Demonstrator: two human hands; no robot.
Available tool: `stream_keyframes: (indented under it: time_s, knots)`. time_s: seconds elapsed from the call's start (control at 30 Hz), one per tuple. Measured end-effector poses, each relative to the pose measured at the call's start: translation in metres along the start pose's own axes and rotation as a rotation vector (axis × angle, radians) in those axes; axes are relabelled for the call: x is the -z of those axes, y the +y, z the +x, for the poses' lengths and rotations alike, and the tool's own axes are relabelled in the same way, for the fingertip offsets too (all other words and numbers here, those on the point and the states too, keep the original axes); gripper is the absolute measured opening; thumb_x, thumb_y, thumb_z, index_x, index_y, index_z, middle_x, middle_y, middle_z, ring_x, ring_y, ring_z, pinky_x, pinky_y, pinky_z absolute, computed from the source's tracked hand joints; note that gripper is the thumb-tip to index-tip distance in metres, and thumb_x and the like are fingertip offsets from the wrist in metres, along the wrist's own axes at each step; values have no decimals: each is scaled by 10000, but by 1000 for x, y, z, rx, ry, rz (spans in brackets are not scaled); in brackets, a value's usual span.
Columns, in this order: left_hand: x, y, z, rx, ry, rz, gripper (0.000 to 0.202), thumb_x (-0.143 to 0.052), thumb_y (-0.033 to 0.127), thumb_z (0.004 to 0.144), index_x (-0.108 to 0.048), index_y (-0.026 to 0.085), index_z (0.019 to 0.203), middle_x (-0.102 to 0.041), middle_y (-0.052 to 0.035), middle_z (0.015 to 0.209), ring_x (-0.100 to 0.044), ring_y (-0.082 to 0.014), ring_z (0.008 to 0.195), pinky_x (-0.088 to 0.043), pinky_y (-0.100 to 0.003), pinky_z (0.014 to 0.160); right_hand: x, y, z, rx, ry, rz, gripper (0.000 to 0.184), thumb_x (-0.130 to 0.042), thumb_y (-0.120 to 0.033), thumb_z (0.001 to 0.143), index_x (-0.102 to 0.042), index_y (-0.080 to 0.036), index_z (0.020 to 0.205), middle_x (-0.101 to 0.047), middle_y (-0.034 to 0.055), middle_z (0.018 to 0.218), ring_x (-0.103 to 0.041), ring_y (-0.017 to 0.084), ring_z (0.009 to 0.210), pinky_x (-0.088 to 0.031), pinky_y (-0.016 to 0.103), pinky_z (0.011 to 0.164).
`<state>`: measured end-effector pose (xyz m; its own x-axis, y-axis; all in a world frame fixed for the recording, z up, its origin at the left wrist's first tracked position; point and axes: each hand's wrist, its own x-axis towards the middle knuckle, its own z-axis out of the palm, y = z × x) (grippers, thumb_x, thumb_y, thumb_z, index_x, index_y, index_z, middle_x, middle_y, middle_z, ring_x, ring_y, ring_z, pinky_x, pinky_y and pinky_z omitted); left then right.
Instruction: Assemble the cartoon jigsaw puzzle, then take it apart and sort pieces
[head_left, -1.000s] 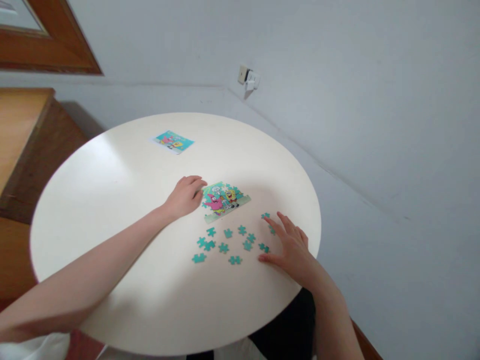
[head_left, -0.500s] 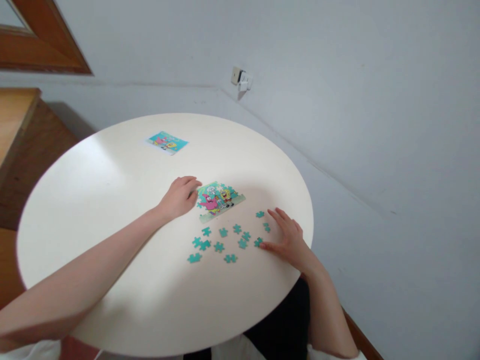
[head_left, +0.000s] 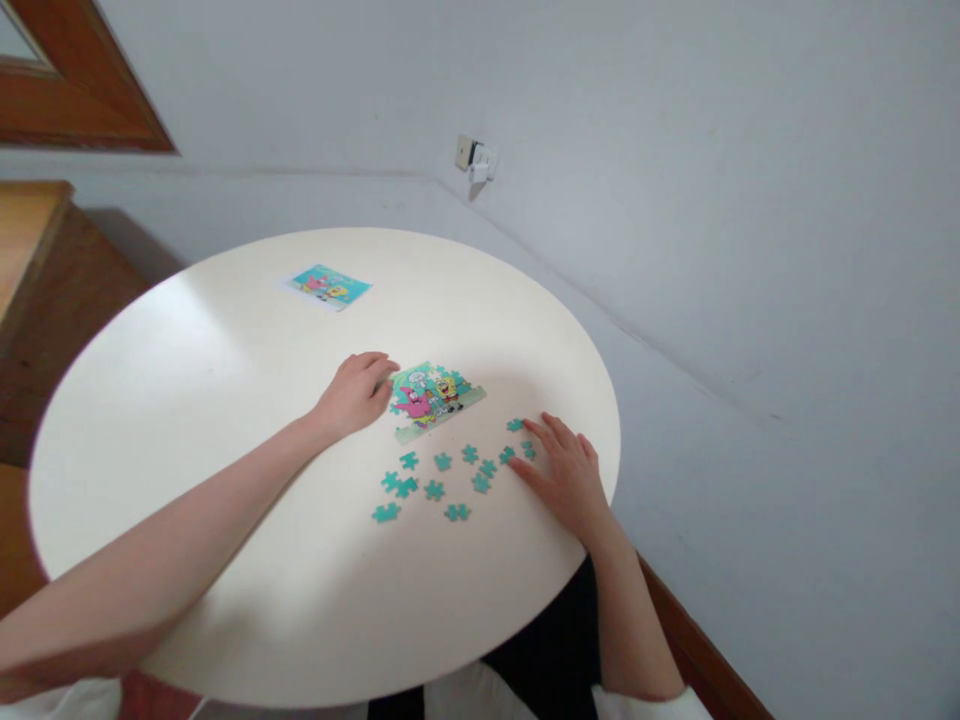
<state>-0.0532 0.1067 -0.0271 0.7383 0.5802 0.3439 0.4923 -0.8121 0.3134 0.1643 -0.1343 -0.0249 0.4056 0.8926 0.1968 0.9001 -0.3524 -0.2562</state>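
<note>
A partly joined jigsaw puzzle [head_left: 431, 402] with cartoon figures lies on the white round table [head_left: 285, 560]. At its left edge rests my left hand [head_left: 358, 393], fingers loosely bent and holding nothing; the fingertips reach the puzzle's upper left corner. My right hand [head_left: 564, 475] is spread low over the table on the right, thumb and fingers apart. Its thumb tip touches one teal puzzle piece [head_left: 507, 455], and a fingertip meets another teal piece [head_left: 514, 425]. A third piece [head_left: 528, 451] lies between thumb and fingers. Several loose teal pieces [head_left: 434, 490] are scattered below the puzzle.
Toward the far side of the table lies a picture card [head_left: 330, 287] with the same cartoon scene. A wooden cabinet [head_left: 34, 240] stands at the left. Behind the table are a pale wall [head_left: 675, 200] and a socket with a white plug [head_left: 478, 168].
My right hand has moved a little up and left, and the piece at its thumb has slid away from me. The left hand stays at the puzzle's edge. The view has shifted slightly.
</note>
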Motion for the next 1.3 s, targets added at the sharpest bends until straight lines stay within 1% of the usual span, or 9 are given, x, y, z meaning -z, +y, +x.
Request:
stream_keyframes:
  time_s: [0.2, 0.33, 0.4, 0.5, 0.6, 0.73, 0.83, 0.97, 1.3]
  knots:
    - [0, 1, 1, 8, -3, 0, 357, -373, 230, 800, -615, 151, 1049, -609, -123, 1119, -546, -264, 1074, -424, -441, 941, -3, 1, -1, 32, 93, 97, 406, -478, -451, 861, -542, -237, 1201, -521, 119, 1316, -452, 259, 1245, -266, 528, 1032]
    - [-1, 0, 0, 0, 4, 5, 362, -376, 227, 798, -615, 143, 1056, -605, -131, 1120, -548, -269, 1070, -424, -443, 940, 2, -14, -6, 84, 171, 232, 248, -522, -412, 851, -645, -257, 1001, -585, 90, 1223, -536, 247, 1143, -321, 482, 973]
    - [-1, 0, 0, -4, 6, 7, 361, -376, 225, 798, -615, 143, 1056, -604, -132, 1119, -546, -269, 1071, -426, -441, 938, 5, -25, -9, 120, 140, 266, 190, -554, -390, 839, -670, -267, 924, -606, 68, 1176, -557, 241, 1103, -331, 462, 950]
    - [-1, 0, 0, -4, 5, 8, 358, -372, 221, 800, -615, 142, 1051, -603, -133, 1116, -545, -266, 1072, -427, -439, 935, 10, -40, -10, 156, 80, 286, 156, -583, -348, 829, -682, -266, 918, -619, 57, 1112, -565, 231, 1072, -349, 423, 920]
    - [-1, 0, 0, -7, 8, 9, 359, -373, 214, 797, -614, 138, 1052, -604, -132, 1113, -548, -264, 1066, -423, -437, 940, 14, -53, -7, 153, 70, 286, 142, -575, -298, 843, -687, -245, 912, -637, 61, 1014, -587, 215, 996, -365, 391, 874]
    - [-1, 0, -1, -3, 14, 6, 353, -380, 225, 804, -613, 140, 1056, -604, -128, 1116, -547, -260, 1067, -422, -433, 942, 18, -67, 3, 98, 47, 237, 120, -590, -279, 836, -681, -218, 883, -657, 59, 924, -596, 212, 924, -364, 374, 824]
    - [-1, 0, -1, -4, 13, 6, 346, -384, 217, 800, -614, 145, 1048, -607, -123, 1114, -551, -259, 1055, -425, -436, 935, 18, -76, 11, 26, -46, 178, 110, -643, -253, 787, -674, -201, 880, -665, 58, 925, -590, 230, 928, -355, 381, 822]
    - [-1, 0, -1, -22, 20, 5, 344, -381, 205, 800, -615, 149, 1044, -614, -119, 1099, -553, -258, 1049, -430, -433, 924, 16, -80, 17, -4, -145, 140, 94, -649, -210, 771, -667, -193, 862, -669, 55, 907, -587, 234, 918, -347, 380, 813]
    - [0, 2, -1, -24, 19, 7, 340, -375, 206, 809, -619, 141, 1037, -616, -129, 1093, -556, -259, 1052, -429, -436, 925, 13, -78, 20, -14, -145, 213, 53, -627, -154, 763, -613, -186, 804, -659, 42, 859, -588, 210, 858, -348, 367, 798]
